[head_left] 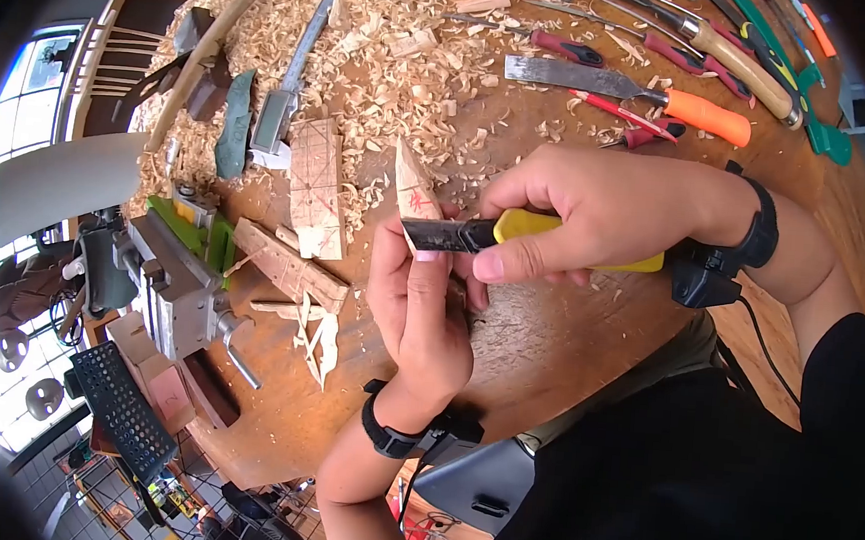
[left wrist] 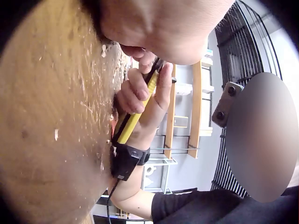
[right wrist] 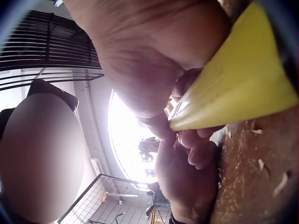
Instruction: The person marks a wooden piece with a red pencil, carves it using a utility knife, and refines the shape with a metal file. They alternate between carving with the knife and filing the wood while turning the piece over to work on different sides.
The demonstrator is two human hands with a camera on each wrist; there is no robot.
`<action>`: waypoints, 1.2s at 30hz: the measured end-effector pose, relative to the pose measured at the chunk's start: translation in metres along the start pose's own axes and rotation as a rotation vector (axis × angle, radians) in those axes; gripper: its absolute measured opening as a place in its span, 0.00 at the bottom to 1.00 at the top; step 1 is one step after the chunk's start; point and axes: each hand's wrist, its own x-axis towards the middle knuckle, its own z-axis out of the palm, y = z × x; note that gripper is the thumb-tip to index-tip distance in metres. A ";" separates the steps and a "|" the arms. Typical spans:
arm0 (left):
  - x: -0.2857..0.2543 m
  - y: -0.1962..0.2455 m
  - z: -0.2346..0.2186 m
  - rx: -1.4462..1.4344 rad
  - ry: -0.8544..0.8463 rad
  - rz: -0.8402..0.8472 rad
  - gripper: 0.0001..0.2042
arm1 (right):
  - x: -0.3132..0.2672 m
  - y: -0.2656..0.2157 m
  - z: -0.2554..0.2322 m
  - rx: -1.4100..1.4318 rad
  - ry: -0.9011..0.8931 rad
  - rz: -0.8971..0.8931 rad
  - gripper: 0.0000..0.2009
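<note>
My right hand (head_left: 592, 211) grips a yellow utility knife (head_left: 524, 226), its thumb along the side of the handle. The dark blade (head_left: 435, 235) lies across a pale, pointed piece of wood (head_left: 415, 184) with red pencil-like marks. My left hand (head_left: 429, 315) holds that wood from below, point away from me, its thumb just under the blade. In the left wrist view the knife's yellow handle (left wrist: 138, 116) runs through the curled right fingers. The right wrist view shows the handle (right wrist: 233, 74) up close, while the blade is hidden there.
Wood shavings (head_left: 396, 77) cover the far workbench (head_left: 537, 348). Marked wood blocks (head_left: 316, 182) and a digital caliper (head_left: 290, 89) lie left of centre. A metal vise (head_left: 175, 292) stands at the left edge. An orange-handled chisel (head_left: 704, 116) and several carving tools lie back right.
</note>
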 end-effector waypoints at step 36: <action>-0.004 0.006 -0.003 0.310 -0.064 -0.063 0.14 | -0.006 -0.003 -0.006 -0.008 -0.057 0.056 0.18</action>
